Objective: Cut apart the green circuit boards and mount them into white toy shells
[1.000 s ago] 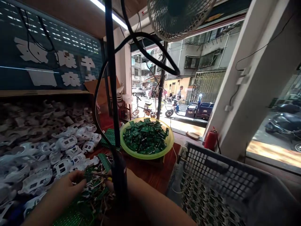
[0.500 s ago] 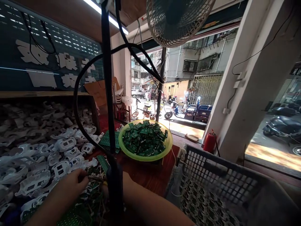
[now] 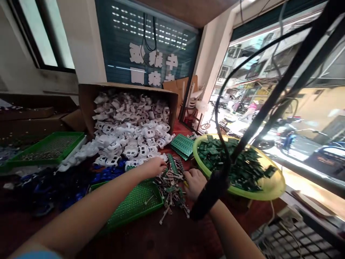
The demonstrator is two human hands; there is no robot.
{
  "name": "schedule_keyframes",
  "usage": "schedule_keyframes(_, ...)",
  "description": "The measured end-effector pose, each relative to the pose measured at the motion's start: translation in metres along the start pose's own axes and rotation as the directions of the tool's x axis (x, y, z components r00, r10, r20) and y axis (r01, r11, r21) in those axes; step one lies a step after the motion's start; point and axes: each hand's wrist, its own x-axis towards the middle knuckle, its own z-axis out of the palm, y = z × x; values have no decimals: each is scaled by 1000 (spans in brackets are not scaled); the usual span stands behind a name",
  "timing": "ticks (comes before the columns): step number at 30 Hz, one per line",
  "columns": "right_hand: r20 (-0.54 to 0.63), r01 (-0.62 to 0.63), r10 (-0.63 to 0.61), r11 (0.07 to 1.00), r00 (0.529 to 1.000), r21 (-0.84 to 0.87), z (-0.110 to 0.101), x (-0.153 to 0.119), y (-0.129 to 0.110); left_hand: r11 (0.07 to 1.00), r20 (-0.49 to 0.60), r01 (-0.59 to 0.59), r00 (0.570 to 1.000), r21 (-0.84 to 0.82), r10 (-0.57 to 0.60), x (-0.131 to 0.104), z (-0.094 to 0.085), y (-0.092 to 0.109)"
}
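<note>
Basin (image 3: pixel 277 185) is yellow; circuit boards (image 3: pixel 246 169) in it, dark green. Housings (image 3: pixel 132 140) are white. Heap of small parts (image 3: pixel 170 194): whitish mixed with green. Tray (image 3: pixel 134 201) is bright green, dotted in a grid. Loose parts (image 3: pixel 107 175): deep blue. Table (image 3: pixel 188 232): dark red-brown. Sleeve (image 3: pixel 37 255): light blue. Shutter (image 3: pixel 118 48): dark teal, rows of bright dots.

Whatever the bare left hand (image 3: pixel 156 167) may pinch is too small to tell. Curled fingers hide most of the slim yellow-handled tool (image 3: pixel 185 183) in the bare right hand (image 3: pixel 194 182), whose wrist is partly covered by a thick black pole (image 3: pixel 211 194). The left forearm blocks part of the green perforated plastic tray (image 3: pixel 134 201); the picture's edge crops the pale blue sleeve (image 3: pixel 37 255).
</note>
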Motion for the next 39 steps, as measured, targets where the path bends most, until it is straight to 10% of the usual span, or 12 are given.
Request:
schedule_keyframes(4,3,-18,18,993,1000,113,-2,-1,6,999,-108,19,994,45,-14,-11,-17,-9)
schedule_keyframes(11,84,-150,125,853,989,500,10,-3,13,881,-147,449,891,146,-430,-58,-62,-97)
schedule_keyframes(22,72,-189,236,528,969,828,40,-8,-1,836,47,543,836,76,-547,-64,-41,-113)
schedule_keyframes(30,92,-165,148,613,985,773,34,-5,-7,857,-30,499,862,-126,-506,-65,-45,-112)
schedule_keyframes(39,378,-188,-34,824,925,534,4,15,-14,787,-173,223,907,-575,-383,-72,-42,-106)
